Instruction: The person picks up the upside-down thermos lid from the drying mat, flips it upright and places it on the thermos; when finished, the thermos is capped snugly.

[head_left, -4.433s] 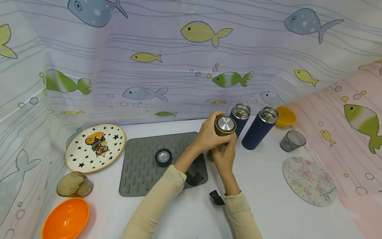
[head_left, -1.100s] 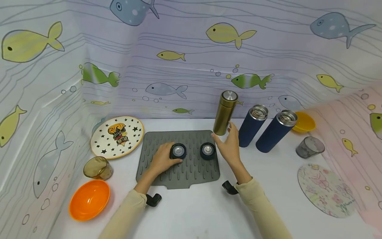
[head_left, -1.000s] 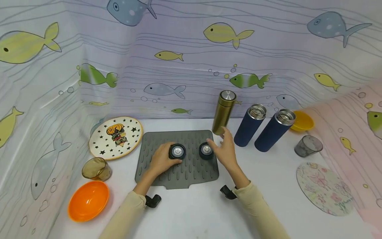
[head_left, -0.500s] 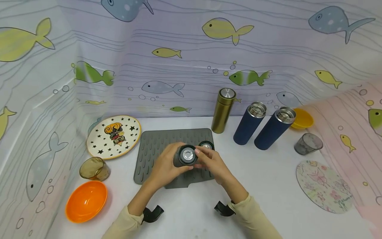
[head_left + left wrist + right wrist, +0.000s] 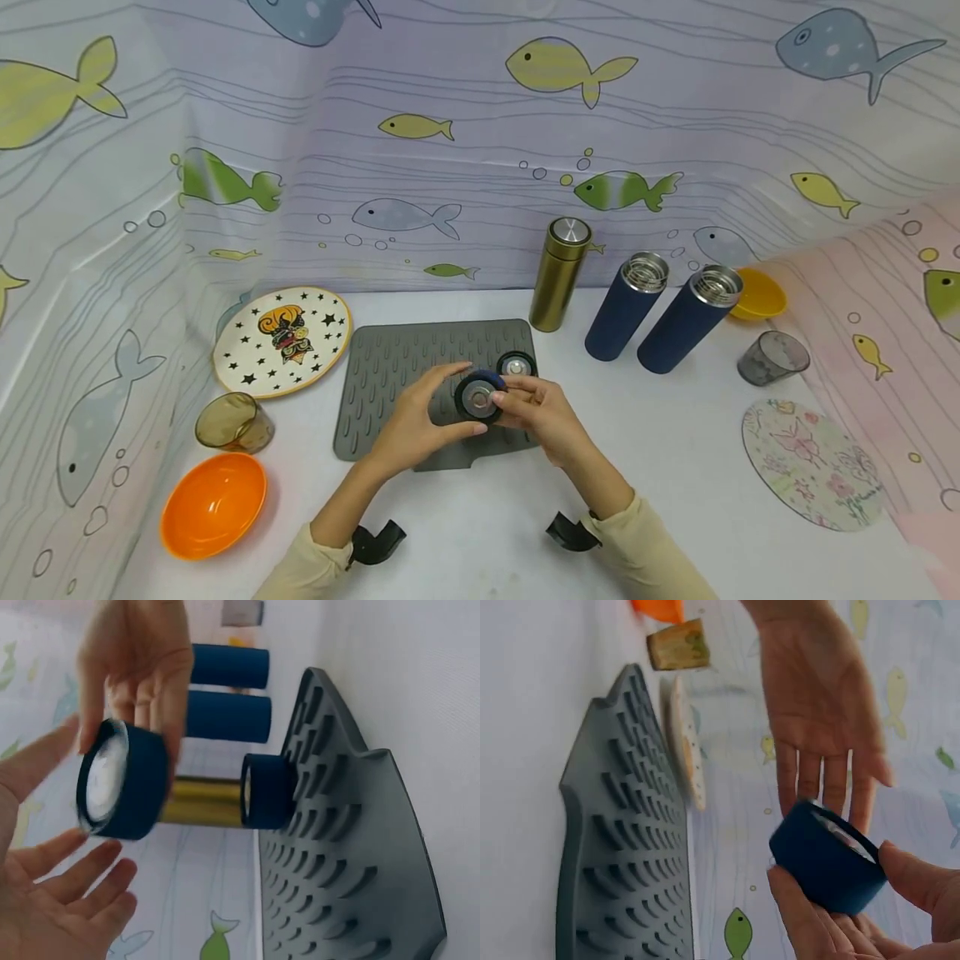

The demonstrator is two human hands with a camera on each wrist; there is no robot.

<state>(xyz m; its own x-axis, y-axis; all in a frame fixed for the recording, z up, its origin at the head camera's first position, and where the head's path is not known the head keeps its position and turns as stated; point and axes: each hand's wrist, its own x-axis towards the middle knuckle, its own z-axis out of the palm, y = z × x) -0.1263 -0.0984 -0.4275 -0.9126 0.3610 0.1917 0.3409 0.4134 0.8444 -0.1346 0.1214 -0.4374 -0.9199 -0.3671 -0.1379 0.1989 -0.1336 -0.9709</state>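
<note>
My right hand (image 5: 551,421) pinches a dark blue bottle lid (image 5: 478,397) between thumb and fingers, raised over the front of the grey ridged mat (image 5: 375,358). The lid's round metallic inner side faces up toward the head camera. Spread fingers of my left hand (image 5: 408,429) surround the lid's left side; in the left wrist view they stand apart from the lid (image 5: 142,787). A second such lid (image 5: 517,365) sits on the mat's right side, just behind the held one. Behind the mat stands a gold bottle (image 5: 555,287), capped. Two navy bottles (image 5: 621,312) stand uncapped to its right.
On the left are a starry plate (image 5: 300,367), an amber glass (image 5: 232,423) and an orange bowl (image 5: 213,508). A yellow bowl (image 5: 761,296), a grey glass (image 5: 772,358) and a floral round mat (image 5: 810,467) lie on the right. A fish-print curtain (image 5: 450,167) closes the back.
Both hands earlier held the gold bottle, which now stands alone. My left hand lifted one lid off the mat; my right hand came over and took it, and the left fingers spread away.
</note>
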